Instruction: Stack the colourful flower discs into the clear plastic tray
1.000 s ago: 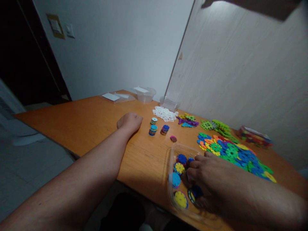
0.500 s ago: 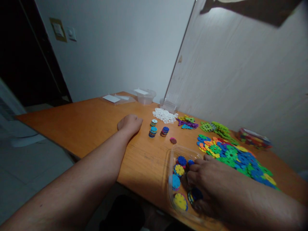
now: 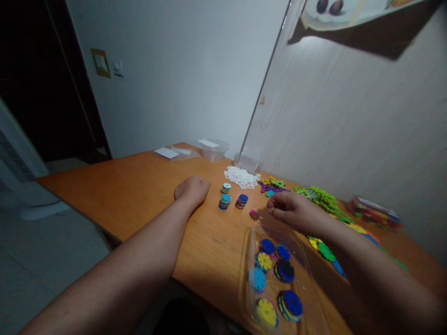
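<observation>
My left hand (image 3: 192, 190) rests on the table as a loose fist, with nothing showing in it. Just right of it stand three small stacks of notched plastic discs: a white-topped stack (image 3: 226, 188), a light-blue-topped stack (image 3: 225, 201) and a dark-blue-topped stack (image 3: 242, 201). My right hand (image 3: 291, 209) hovers beyond the clear plastic tray (image 3: 249, 260), fingers curled and thumb slightly apart, with nothing visible between them. Near its fingertips lies a low pink and brown disc pile (image 3: 254, 214). Inside the tray are several disc stacks, including a yellow-topped one (image 3: 267, 311).
White lattice pieces (image 3: 242, 177) lie mid-table, with purple and yellow connectors (image 3: 274, 185) beside them. Green pieces (image 3: 323, 197) and colourful flower discs (image 3: 326, 251) spread at the right, partly behind my arm. A clear tub (image 3: 213, 151) and a packaged box (image 3: 375, 213) stand near the wall.
My right hand has lifted out of the tray and moved forward, uncovering the stacks on the tray's right side. My left hand keeps its place on the table. The view has tilted up slightly.
</observation>
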The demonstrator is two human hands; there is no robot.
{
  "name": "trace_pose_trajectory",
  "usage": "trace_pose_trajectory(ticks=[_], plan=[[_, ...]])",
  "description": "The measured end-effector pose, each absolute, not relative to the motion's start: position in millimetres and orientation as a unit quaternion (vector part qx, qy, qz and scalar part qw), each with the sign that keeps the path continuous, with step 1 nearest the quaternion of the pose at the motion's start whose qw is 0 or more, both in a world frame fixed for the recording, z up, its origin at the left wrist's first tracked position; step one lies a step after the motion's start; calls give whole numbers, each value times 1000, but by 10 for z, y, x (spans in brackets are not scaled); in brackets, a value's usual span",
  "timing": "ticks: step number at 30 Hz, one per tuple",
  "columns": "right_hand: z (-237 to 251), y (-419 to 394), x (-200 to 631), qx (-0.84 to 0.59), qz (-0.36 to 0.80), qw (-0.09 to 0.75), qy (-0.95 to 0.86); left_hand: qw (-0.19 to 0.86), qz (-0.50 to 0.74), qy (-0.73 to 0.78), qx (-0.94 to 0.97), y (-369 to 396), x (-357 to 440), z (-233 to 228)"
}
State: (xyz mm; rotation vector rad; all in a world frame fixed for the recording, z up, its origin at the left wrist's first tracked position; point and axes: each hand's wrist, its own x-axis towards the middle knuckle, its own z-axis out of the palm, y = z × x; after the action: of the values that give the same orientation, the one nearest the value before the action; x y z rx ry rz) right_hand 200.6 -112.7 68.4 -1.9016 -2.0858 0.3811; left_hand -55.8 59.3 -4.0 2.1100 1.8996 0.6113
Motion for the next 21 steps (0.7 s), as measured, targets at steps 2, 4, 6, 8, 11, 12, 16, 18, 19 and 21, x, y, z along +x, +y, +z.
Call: trace_pose_trajectory(ticks=[2,4,6,8,11,12,16,18,19,21], plan=[[547,-973,2052,-657,152,133,-727,116,210,650,721,599,-559,-46],[444,-879,2056,-655,167,121,-727,114,209,650,721,603,-559,-54],[381,-827,2038,-656,178,114,-724,115,208,649,723,606,-558,-62],[349,-793,2019,-658,187,109,-722,117,208,650,722,608,-556,-70],[328,-753,2009,-660,199,99,-718,116,209,655,717,605,-555,-70],[323,-741,2008,-661,201,95,-717,116,209,655,717,602,-556,-67],[314,-711,1996,-665,208,85,-712,125,206,652,719,585,-561,-45],[323,-708,1978,-668,212,83,-708,130,206,653,717,583,-559,-40],[331,-709,1968,-670,215,83,-706,130,206,653,717,585,-556,-41],[347,-713,1951,-671,221,84,-703,129,207,654,716,593,-550,-47]])
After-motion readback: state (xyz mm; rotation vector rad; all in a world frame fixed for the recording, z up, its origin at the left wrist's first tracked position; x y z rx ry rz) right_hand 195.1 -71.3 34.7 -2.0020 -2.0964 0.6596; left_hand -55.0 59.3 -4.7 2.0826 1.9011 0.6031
